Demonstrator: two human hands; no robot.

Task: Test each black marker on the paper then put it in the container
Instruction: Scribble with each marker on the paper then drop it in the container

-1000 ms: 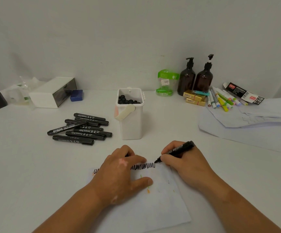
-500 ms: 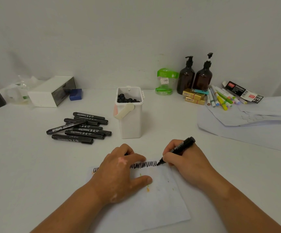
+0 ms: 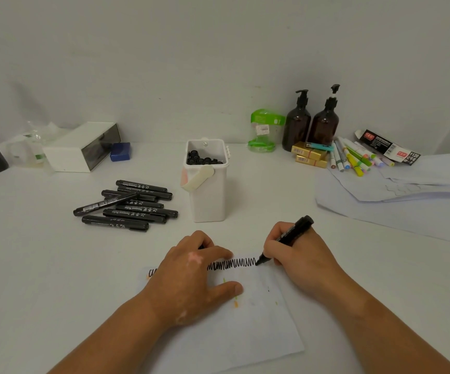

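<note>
- While the right hand (image 3: 299, 255) wrote, its grip was clamped on the marker (image 3: 291, 236), thumb and fingers pinched round the barrel.
- The marker's tip touched the paper (image 3: 245, 333) at the right end of the scribble (image 3: 232, 264). Its long axis rose from there toward the far right corner of the surface (image 3: 43, 279).
- The container (image 3: 207, 201) stood mouth up beyond both hands, toward the far edge, forward and left of the marker. Black ends showed inside it.
- The left hand (image 3: 191, 276) lay nearer the container, resting on the paper's far left part with the thumb spread. A dark bit showed under its fingers; whether they curled round it could not be told.
- Likely the marker would have to be stood upright to drop in.
- Loose markers (image 3: 129, 205) lay piled left of the container, probably untested.
</note>
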